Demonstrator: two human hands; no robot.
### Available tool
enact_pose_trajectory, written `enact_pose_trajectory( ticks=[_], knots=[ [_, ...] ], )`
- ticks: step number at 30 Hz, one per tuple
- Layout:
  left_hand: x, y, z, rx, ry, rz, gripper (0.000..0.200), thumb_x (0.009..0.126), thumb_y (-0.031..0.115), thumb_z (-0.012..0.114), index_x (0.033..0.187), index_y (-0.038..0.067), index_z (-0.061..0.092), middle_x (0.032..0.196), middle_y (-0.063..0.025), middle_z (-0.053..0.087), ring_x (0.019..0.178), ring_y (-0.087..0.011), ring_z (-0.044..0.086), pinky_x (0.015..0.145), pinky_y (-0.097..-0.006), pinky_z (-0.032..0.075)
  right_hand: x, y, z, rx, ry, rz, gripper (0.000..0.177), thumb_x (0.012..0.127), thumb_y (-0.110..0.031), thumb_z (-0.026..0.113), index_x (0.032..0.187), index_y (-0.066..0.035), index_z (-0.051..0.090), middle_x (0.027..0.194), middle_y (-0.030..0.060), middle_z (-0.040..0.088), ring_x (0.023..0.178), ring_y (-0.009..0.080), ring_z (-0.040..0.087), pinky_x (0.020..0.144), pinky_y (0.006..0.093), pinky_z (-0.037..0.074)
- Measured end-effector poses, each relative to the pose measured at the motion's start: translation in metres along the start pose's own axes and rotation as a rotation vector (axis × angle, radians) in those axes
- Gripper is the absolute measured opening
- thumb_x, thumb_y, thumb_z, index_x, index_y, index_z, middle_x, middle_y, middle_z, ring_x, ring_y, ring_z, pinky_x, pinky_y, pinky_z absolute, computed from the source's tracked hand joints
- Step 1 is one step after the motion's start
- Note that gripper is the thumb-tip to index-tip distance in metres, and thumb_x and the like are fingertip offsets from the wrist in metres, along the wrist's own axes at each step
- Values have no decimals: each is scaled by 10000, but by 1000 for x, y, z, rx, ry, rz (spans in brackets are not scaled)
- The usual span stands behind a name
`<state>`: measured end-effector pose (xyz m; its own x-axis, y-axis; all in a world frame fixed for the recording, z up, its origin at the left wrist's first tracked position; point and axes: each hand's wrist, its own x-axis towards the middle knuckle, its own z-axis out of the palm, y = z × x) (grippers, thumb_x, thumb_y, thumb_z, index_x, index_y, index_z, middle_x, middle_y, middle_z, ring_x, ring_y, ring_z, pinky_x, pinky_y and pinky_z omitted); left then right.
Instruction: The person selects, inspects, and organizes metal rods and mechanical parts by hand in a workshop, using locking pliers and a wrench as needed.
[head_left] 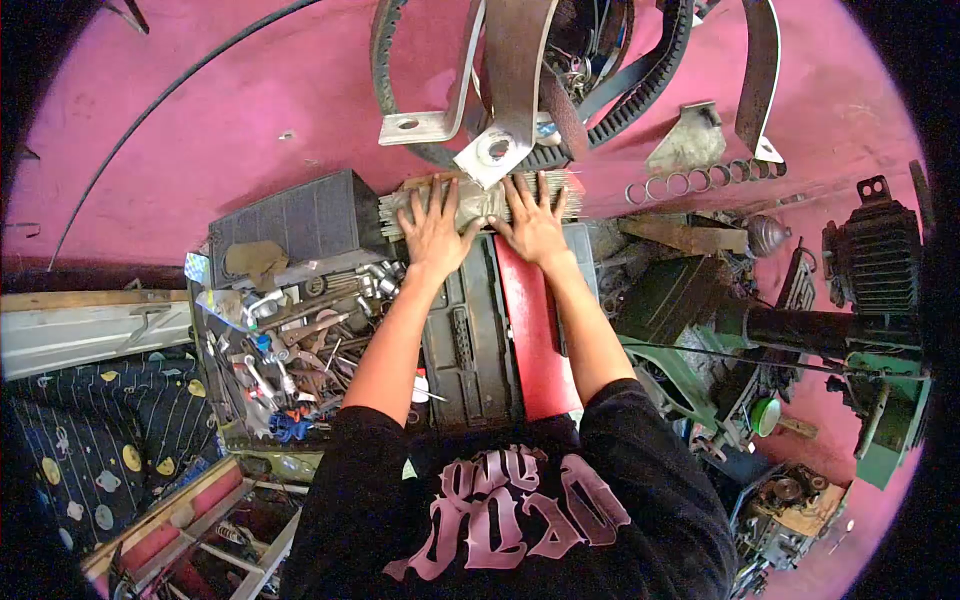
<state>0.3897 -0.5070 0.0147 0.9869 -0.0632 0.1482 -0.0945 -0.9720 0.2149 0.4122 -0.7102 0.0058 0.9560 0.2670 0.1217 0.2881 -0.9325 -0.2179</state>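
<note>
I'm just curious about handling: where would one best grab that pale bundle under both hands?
Probably the pale bundle is best gripped at both ends, from above: it lies crosswise, its ends jutting past the left hand and right hand.

A single camera worn on the person's head gives the only view, facing forward and steeply down; the black shirt fills the bottom centre, close beneath the lens, and the bare arms run up from it; the left hand and right hand lie farther off, just above the middle of the frame; beyond them the pink wall takes up the top; the lens is very wide, reaching from the patterned cloth at lower left to the green machine at right; the picture bends toward its edges and rounds off into dark corners.
</note>
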Motion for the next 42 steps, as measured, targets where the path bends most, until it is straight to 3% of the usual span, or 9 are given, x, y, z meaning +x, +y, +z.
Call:
enact_pose_trajectory(
  ticks=[5,6,10,15,23,28,32,39,42],
  knots=[
    [4,10,0,-55,-26,77,762,1041,605,537,1661,179,418,1744,-126,329,1545,-463,284,1172,-747,242,5,-6,-15,87,30,-18,664,989,-498,675,1580,-224,550,1671,119,457,1590,437,280,1240,783,100],
    [2,10,-2,-72,-58,81,705,1060,560,546,1671,239,402,1743,-107,343,1523,-485,310,1182,-742,222,2,-11,-11,172,227,-33,471,935,-374,745,1368,-189,728,1533,119,590,1499,416,400,1232,735,174],
    [-6,3,-1,-62,77,102,625,983,343,687,1574,196,544,1691,-48,443,1482,-395,370,1163,-678,260,1,-8,-6,220,338,9,207,878,-213,758,1058,-113,782,1267,97,694,1342,398,508,1147,638,293],
    [-8,-14,2,-16,141,60,571,1003,333,667,1553,205,580,1645,-40,519,1472,-389,385,1143,-629,270,-1,7,-12,149,405,168,160,878,-162,736,1002,-61,748,1211,142,672,1287,418,516,1133,650,310],
    [-6,-11,1,-13,77,54,603,1032,398,646,1597,220,531,1701,-65,438,1497,-414,356,1158,-676,247,-12,22,-23,29,295,262,241,910,-190,742,1123,-77,735,1321,137,646,1293,413,511,1131,625,329],
    [-9,-6,2,-11,75,9,652,1028,445,642,1611,187,506,1706,-99,415,1502,-417,346,1152,-683,255,-12,12,-38,1,160,-64,732,898,-227,750,1592,-244,518,1649,44,490,1426,432,458,1178,681,322],
    [-8,-7,3,13,30,-22,729,1009,509,653,1652,235,446,1734,-69,375,1512,-438,335,1154,-695,271,-11,11,-30,-133,40,-44,651,1010,-463,660,1609,-260,506,1683,-26,470,1479,388,438,1196,727,239],
    [-4,-11,-3,15,12,-71,783,990,547,664,1659,216,430,1731,-117,362,1552,-443,287,1148,-715,265,-13,6,-38,-104,-40,151,793,969,-533,698,1652,-218,444,1721,8,414,1560,424,348,1222,758,205],
    [-17,-4,-6,-7,95,-105,843,966,458,728,1652,94,400,1730,-148,331,1503,-421,324,1171,-680,258,-29,7,-37,-84,22,147,849,951,-525,718,1655,-153,422,1735,37,380,1572,410,316,1231,752,180]
  ],
)
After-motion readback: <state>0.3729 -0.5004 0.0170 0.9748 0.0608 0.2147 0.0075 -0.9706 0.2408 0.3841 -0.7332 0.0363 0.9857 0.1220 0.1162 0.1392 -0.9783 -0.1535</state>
